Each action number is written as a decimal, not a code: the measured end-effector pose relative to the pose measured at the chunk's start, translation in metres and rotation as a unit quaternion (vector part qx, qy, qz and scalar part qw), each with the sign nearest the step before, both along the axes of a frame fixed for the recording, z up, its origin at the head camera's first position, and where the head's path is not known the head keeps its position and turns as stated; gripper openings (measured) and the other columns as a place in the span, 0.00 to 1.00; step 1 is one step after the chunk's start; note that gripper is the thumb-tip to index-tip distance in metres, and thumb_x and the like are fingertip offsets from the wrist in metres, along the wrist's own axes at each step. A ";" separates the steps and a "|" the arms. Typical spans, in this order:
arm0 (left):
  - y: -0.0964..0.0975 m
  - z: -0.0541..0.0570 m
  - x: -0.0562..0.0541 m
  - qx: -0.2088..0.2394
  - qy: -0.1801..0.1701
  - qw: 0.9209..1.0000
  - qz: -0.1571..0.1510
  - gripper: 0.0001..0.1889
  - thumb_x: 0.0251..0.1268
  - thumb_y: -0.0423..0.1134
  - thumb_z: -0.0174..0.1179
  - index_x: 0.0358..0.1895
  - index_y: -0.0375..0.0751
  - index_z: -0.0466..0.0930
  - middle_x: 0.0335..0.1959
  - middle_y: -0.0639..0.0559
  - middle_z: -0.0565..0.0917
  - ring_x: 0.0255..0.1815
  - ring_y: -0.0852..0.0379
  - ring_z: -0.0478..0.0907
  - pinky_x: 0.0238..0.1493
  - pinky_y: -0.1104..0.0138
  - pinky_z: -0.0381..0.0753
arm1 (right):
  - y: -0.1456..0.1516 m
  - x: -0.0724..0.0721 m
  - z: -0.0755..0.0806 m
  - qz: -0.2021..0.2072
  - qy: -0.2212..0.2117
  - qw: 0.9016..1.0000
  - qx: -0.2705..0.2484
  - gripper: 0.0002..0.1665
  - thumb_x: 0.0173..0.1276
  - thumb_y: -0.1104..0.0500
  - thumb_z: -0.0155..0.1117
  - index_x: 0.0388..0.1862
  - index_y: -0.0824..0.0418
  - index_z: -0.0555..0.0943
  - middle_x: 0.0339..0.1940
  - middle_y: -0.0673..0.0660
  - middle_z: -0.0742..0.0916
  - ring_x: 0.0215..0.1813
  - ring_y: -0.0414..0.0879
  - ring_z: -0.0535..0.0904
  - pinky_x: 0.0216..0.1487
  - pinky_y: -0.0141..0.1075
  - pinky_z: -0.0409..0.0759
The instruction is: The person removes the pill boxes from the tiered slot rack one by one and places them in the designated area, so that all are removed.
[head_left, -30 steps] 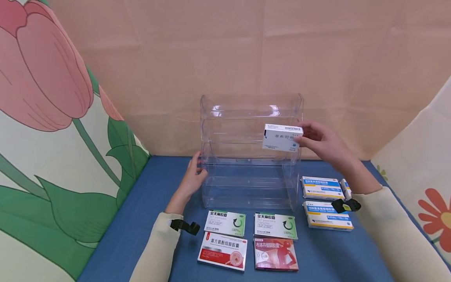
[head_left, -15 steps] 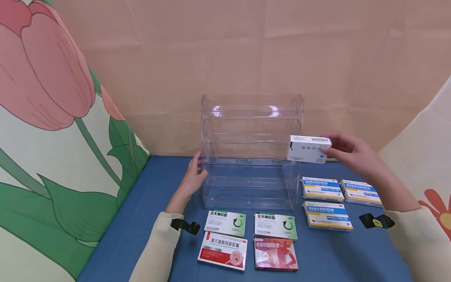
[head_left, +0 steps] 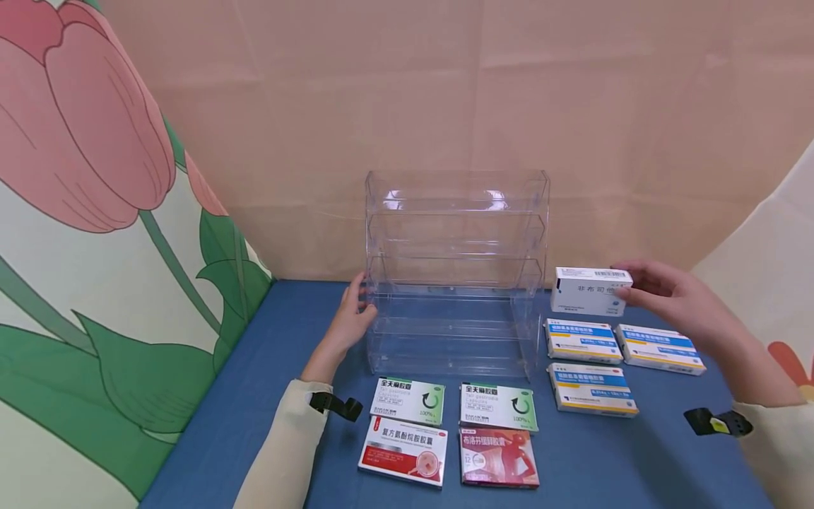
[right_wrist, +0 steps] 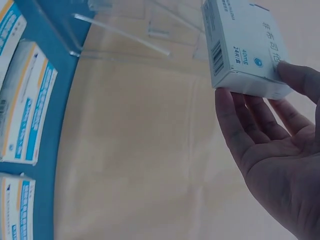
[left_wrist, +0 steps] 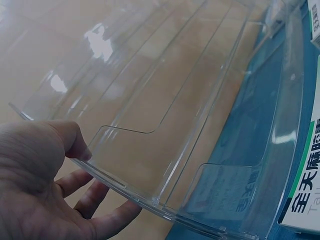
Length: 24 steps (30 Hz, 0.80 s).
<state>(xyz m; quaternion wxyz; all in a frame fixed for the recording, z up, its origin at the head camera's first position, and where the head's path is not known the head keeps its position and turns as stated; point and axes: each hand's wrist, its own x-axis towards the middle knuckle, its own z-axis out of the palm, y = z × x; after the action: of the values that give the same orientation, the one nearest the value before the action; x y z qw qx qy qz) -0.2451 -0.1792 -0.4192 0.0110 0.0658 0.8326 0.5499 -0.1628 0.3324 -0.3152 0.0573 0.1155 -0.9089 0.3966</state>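
My right hand (head_left: 674, 295) pinches a white medicine box (head_left: 590, 293) by its right end, thumb in front and fingers behind. The box hangs upright above the blue-and-white medicine boxes, right of a clear acrylic display rack (head_left: 454, 286). In the right wrist view, the thumb presses the face of the same white box (right_wrist: 245, 45), with fingers under its end. At the rack's left side, my left hand (head_left: 348, 318) grips the edge. In the left wrist view, the left hand (left_wrist: 45, 185) has its thumb on the clear side panel (left_wrist: 150, 150) and its other fingers beyond the rim.
On the blue table (head_left: 305, 304) lie a blue-and-white box (head_left: 581, 341), a second one (head_left: 661, 348) and a third (head_left: 593, 389). Before the rack lie a green-and-white box (head_left: 407, 401), its twin (head_left: 498, 407), a red-and-white box (head_left: 403, 451) and a pink box (head_left: 499, 458).
My right hand has carried the white medicine box right and downward, from in front of the rack to beside it. The left hand stays at the rack's left side.
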 end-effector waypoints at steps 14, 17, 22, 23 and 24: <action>0.001 -0.001 0.001 0.002 -0.003 1.000 -0.002 0.41 0.69 0.32 0.49 0.83 0.55 0.43 0.75 0.39 0.56 0.67 0.38 0.66 0.56 0.49 0.75 | 0.032 0.013 -0.028 0.005 -0.021 1.000 0.013 0.27 0.74 0.56 0.64 0.69 0.60 0.73 0.49 0.32 0.83 0.44 0.34 0.82 0.41 0.30 0.83; 0.001 -0.001 0.001 -0.001 -0.002 1.000 -0.002 0.41 0.70 0.32 0.49 0.83 0.54 0.42 0.75 0.39 0.56 0.68 0.38 0.66 0.57 0.48 0.74 | 0.041 0.016 -0.034 -0.007 -0.036 0.999 0.016 0.27 0.74 0.55 0.63 0.68 0.60 0.72 0.48 0.29 0.81 0.44 0.33 0.82 0.41 0.29 0.82; 0.000 -0.001 0.000 -0.002 0.001 1.000 -0.003 0.40 0.71 0.32 0.49 0.83 0.54 0.43 0.75 0.39 0.56 0.67 0.38 0.67 0.56 0.49 0.75 | 0.055 0.021 -0.045 -0.019 -0.060 0.998 0.023 0.29 0.73 0.53 0.64 0.69 0.61 0.71 0.48 0.27 0.80 0.42 0.36 0.82 0.41 0.30 0.82; 0.000 -0.001 0.000 -0.003 0.000 1.000 -0.003 0.40 0.71 0.32 0.49 0.83 0.54 0.42 0.75 0.40 0.56 0.67 0.38 0.66 0.56 0.49 0.75 | 0.058 0.022 -0.048 -0.021 -0.065 0.997 0.025 0.29 0.73 0.53 0.64 0.69 0.61 0.71 0.48 0.27 0.79 0.42 0.37 0.82 0.40 0.30 0.82; 0.000 -0.001 0.001 -0.003 -0.002 1.000 -0.002 0.41 0.71 0.32 0.49 0.83 0.55 0.42 0.75 0.40 0.57 0.67 0.38 0.67 0.56 0.49 0.75 | 0.061 0.023 -0.049 -0.020 -0.070 0.997 0.025 0.30 0.73 0.53 0.64 0.69 0.62 0.71 0.48 0.27 0.79 0.42 0.38 0.82 0.40 0.31 0.83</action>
<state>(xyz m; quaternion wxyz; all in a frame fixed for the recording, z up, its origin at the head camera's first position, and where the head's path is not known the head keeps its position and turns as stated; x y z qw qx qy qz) -0.2445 -0.1787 -0.4198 0.0139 0.0669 0.8338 0.5478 -0.1398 0.3932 -0.3647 -0.0015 0.0704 -0.9223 0.3801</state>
